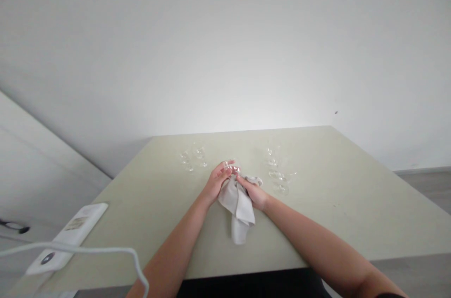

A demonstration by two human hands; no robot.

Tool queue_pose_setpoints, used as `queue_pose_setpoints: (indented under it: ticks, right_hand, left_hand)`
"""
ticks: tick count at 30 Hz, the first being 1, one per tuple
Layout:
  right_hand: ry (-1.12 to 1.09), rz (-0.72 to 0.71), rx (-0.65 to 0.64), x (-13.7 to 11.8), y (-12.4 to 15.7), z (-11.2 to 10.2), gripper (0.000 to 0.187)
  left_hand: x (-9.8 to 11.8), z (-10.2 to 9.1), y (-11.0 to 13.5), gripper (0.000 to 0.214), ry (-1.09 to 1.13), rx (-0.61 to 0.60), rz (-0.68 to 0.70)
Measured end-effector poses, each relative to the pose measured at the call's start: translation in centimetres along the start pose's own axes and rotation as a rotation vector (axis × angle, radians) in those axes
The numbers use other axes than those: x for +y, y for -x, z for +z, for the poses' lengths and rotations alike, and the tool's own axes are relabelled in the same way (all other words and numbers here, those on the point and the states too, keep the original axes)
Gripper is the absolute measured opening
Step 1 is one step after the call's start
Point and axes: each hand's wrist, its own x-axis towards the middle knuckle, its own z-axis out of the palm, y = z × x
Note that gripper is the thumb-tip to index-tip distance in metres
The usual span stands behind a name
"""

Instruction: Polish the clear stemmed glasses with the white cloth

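My left hand (216,180) is closed around a clear drinking glass (232,168), which it holds above the middle of the table. My right hand (254,191) grips a white cloth (237,204) against the near side of the glass. Loose folds of the cloth hang down toward me between my forearms. Much of the glass is hidden by my fingers and the cloth, so its full shape does not show.
Two clear stemmed glasses (199,153) stand at the left on the pale table (317,232). Several more glasses (282,180) are at the right, beyond my right hand. A white box (75,230) lies on the left edge, with a white cable (102,250) crossing in front. A wall (239,53) rises behind.
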Motion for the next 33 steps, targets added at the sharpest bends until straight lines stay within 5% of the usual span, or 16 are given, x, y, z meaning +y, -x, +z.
queue_pose_setpoints:
  ticks: [9, 17, 23, 27, 30, 33]
  right_hand:
    - [0.121, -0.158, 0.141, 0.6, -0.8, -0.6, 0.042]
    - [0.555, -0.388, 0.201, -0.2, -0.3, -0.7, 0.041]
    - [0.046, -0.15, 0.266, 0.8, -0.9, 0.0, 0.047]
    - [-0.069, -0.175, 0.415, 1.2, -1.4, -0.3, 0.044]
    - [-0.098, -0.18, 0.32, 1.1, -1.4, -0.5, 0.039]
    - [-0.1, -0.123, 0.169, 1.1, -1.2, -0.4, 0.037]
  left_hand:
    - [0.4, -0.1, -0.1, 0.057, -0.015, 0.099, 0.062]
    - [0.1, -0.2, -0.2, 0.064, -0.052, 0.09, 0.11]
    - [0.5, -0.2, -0.1, 0.067, -0.045, 0.07, 0.138]
    - [0.9, 0.0, 0.1, 0.066, -0.107, 0.27, 0.337]
    - [1.1, 0.1, 0.4, 0.068, -0.166, 0.344, 0.425]
    - [1.0, 0.1, 0.8, 0.069, -0.248, 0.273, 0.389]
